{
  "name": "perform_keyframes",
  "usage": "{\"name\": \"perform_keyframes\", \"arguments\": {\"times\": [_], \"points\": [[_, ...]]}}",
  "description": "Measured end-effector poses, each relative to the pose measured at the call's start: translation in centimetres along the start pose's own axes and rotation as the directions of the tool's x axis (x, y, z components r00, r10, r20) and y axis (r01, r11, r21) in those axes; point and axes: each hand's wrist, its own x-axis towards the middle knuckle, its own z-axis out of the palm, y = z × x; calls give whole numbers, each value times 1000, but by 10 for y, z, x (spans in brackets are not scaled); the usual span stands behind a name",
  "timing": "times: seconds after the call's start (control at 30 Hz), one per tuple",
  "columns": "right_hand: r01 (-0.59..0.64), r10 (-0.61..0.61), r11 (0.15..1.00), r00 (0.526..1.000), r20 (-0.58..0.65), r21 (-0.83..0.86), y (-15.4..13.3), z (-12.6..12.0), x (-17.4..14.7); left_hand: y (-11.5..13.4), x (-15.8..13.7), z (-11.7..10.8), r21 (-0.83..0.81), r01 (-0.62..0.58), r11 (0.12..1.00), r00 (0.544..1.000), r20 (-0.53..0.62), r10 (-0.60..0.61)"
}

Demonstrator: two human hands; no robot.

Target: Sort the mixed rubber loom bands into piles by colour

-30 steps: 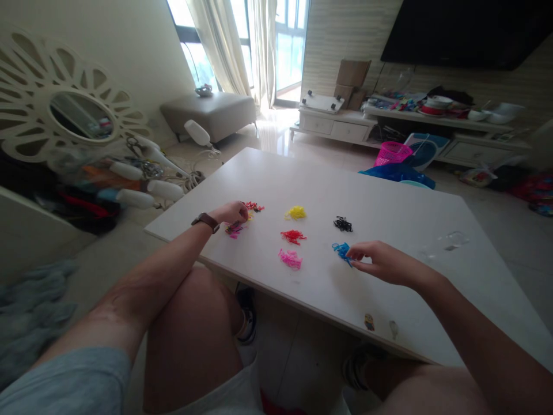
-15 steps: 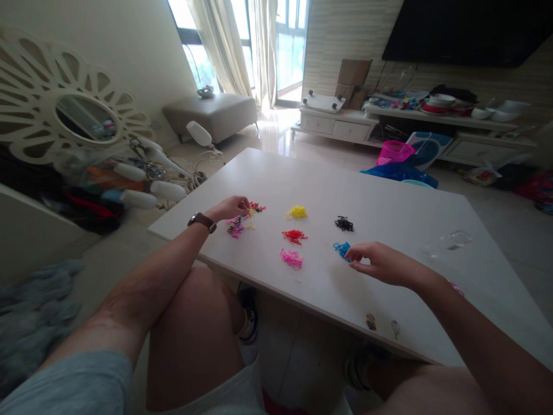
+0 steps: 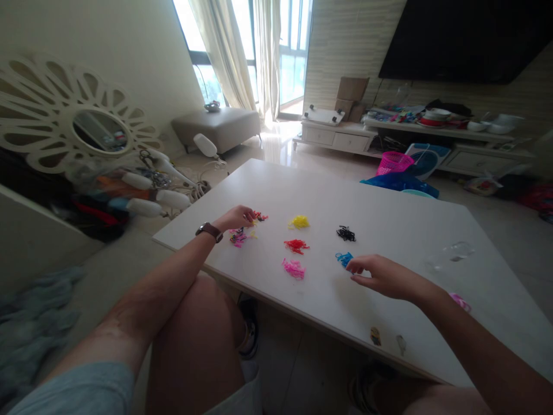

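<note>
My left hand [image 3: 237,218], with a brown-strapped watch on the wrist, is at the mixed heap of small coloured rubber bands [image 3: 237,238] on the left of the white table [image 3: 328,196]. Its fingers are bent together over the bands; whatever they pinch is too small to see. Over the near side of the blue rubber bands [image 3: 343,259] hovers my right hand [image 3: 380,274], thumb and fingers apart, nothing visible between them. Separate heaps of yellow bands [image 3: 299,222], red bands [image 3: 296,246], pink bands [image 3: 294,268] and black bands [image 3: 346,233] lie between and beyond the hands.
Near the front edge lie a small yellow figure [image 3: 375,336] and a small pale, shiny item [image 3: 401,344]. A clear plastic container [image 3: 451,255] and a pink item [image 3: 460,302] are on the right. White lamp shades [image 3: 173,199] stand close to the table's left side.
The camera view has tilted up slightly, so everything sits lower in the picture. Both hands stay near the same heaps, and the heaps look much the same.
</note>
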Motion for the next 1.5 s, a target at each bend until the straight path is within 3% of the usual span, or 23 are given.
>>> {"name": "perform_keyframes", "arguments": {"times": [0.2,0.37,0.8,1.03,1.5], "points": [[-16,16,1000,1000,3,-5,-4,-1,-1,8,-3,-3,55,-26,998,999,-34,28],[-13,13,1000,1000,10,-5,-4,-1,-1,10,-5,-5,43,21,999,999,-43,-19],[-10,11,1000,999,35,-24,1,2,1,-7,2,-1,70,59,996,985,-163,-47],[-17,18,1000,999,30,-22,0,2,1,-7,8,10,253,-26,967,998,-44,38],[-16,17,1000,1000,23,-25,-3,2,0,-5,8,11,353,-24,935,999,-20,33]]}}
